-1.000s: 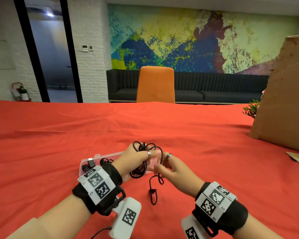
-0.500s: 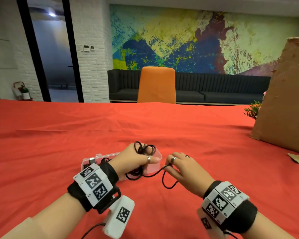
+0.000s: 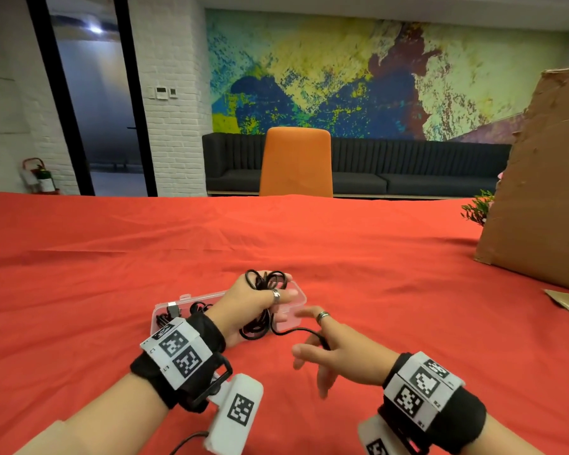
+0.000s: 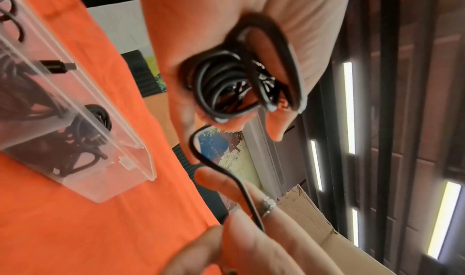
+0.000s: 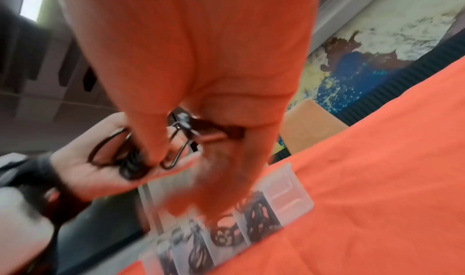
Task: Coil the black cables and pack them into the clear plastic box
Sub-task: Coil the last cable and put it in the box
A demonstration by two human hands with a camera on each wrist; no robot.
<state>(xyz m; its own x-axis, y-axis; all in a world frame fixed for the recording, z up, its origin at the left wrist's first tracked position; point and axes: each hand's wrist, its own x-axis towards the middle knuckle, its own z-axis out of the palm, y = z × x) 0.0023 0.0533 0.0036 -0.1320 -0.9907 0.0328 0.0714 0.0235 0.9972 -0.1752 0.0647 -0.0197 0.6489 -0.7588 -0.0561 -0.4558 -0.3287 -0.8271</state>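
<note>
wall: colourful mural [image 3: 375, 80], white brick [image 3: 174, 126] | seating: dark sofa [image 3: 408, 172], orange chair [image 3: 296, 162] | left: glass door [image 3: 92, 103]

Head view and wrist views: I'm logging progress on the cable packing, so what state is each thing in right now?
Black cable: mostly coiled, one loose tail trailing right, not yet in the box.
Left hand: grips the coil, just above the box.
Right hand: fingers spread, loose tail running between them.
Clear plastic box: lid off, on the red cloth, other coiled black cables inside.
Red cloth: spread over the table, lightly creased.
</note>
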